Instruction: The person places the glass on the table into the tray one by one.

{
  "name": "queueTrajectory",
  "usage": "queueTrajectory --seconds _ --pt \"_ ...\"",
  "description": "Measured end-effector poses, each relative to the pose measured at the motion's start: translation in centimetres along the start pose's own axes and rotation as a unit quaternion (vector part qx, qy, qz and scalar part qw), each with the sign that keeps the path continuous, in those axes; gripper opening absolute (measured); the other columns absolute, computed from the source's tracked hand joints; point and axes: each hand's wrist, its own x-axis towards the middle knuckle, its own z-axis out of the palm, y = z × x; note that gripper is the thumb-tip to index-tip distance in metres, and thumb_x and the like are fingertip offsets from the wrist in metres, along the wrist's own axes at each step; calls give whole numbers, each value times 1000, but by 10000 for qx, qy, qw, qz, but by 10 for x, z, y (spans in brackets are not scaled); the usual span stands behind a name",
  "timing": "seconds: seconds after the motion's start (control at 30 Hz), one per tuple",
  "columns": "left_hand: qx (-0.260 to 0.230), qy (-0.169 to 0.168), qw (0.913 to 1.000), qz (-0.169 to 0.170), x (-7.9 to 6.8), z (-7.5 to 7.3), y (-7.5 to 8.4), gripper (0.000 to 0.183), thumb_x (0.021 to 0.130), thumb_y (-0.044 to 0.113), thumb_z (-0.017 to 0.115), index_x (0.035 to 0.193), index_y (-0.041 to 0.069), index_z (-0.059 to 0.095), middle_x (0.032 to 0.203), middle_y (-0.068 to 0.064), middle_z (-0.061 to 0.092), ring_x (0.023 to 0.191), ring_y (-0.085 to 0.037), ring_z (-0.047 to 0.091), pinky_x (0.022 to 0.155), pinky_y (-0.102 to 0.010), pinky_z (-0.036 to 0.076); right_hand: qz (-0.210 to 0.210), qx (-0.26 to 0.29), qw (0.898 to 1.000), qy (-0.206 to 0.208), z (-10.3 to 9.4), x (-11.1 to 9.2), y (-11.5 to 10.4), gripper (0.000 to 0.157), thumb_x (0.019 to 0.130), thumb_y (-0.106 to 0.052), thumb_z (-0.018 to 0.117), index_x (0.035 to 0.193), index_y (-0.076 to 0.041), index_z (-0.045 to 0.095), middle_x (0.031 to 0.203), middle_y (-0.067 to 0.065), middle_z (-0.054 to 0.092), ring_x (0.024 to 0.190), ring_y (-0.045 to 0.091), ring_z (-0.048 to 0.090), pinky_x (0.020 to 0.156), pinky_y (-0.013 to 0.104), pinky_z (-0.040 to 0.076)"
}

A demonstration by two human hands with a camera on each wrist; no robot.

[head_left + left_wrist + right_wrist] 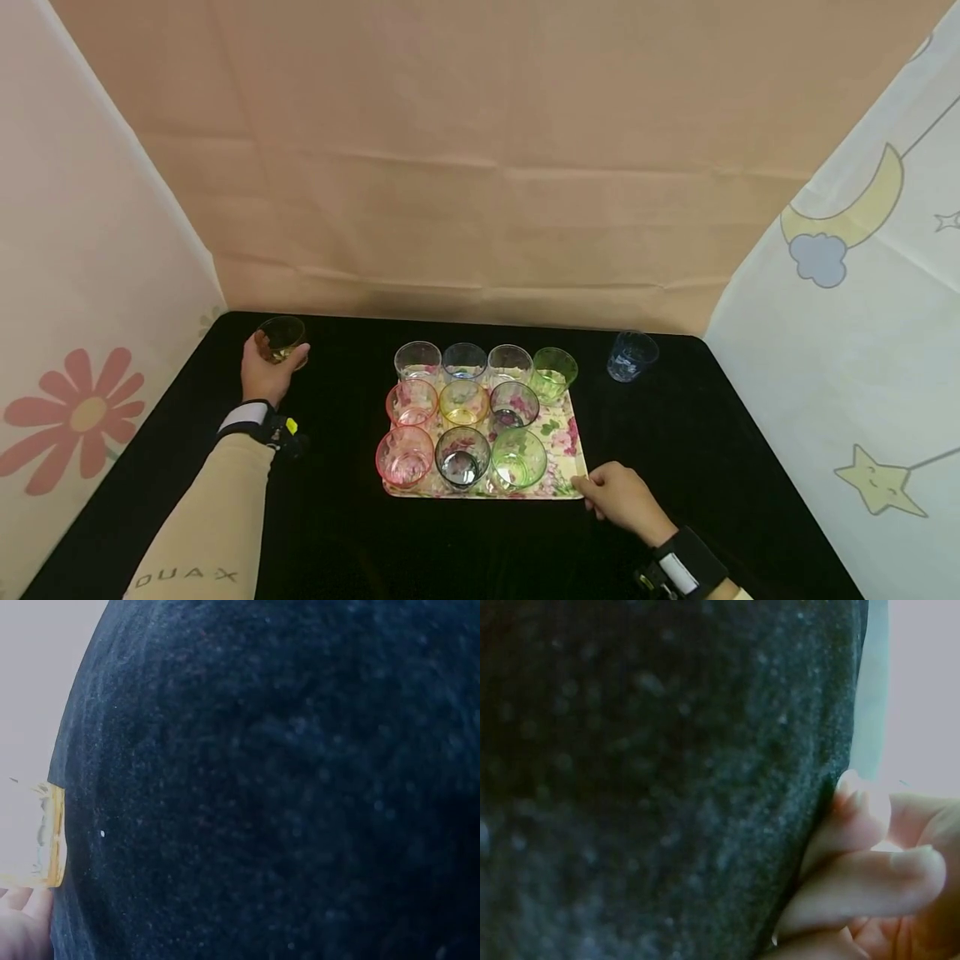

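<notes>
At the far left of the table, my left hand (268, 371) grips an amber-tinted drinking glass (282, 335), thumb on its right side. In the left wrist view that glass (52, 840) shows at the left edge, fingers (36, 904) against it. My right hand (622, 500) pinches the near right corner of a floral tray (564, 442). Curled fingers (870, 881) of this hand show in the right wrist view. Glasses stand on the tray in three rows: pink (405, 457), dark grey (462, 458) and green (519, 460) in front, several more behind.
A blue glass (632, 357) stands apart at the back right of the black-covered table (450, 550). A brown paper backdrop (480, 208) rises behind the table. Patterned white sheets flank it, with a flower (86, 412) on the left and a star (881, 482) on the right.
</notes>
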Motion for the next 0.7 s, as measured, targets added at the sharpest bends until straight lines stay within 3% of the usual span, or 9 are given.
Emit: queueTrajectory --seconds 0.33,0.7 --pt "103 -54 9998 -133 -6 -3 8 95 82 44 68 153 6 17 151 -18 31 136 -33 32 110 -44 29 -60 -32 10000 -61 1 1 2 48 91 -47 54 57 -14 59 47 -3 51 43 11 43 44 26 32" --pt "247 -41 9990 362 -7 -10 17 86 81 47 67 146 4 32 139 -16 46 122 -29 44 101 -43 36 200 -6 9998 91 1 -1 -2 50 91 -50 53 57 -14 58 48 -2 51 42 12 43 44 26 32"
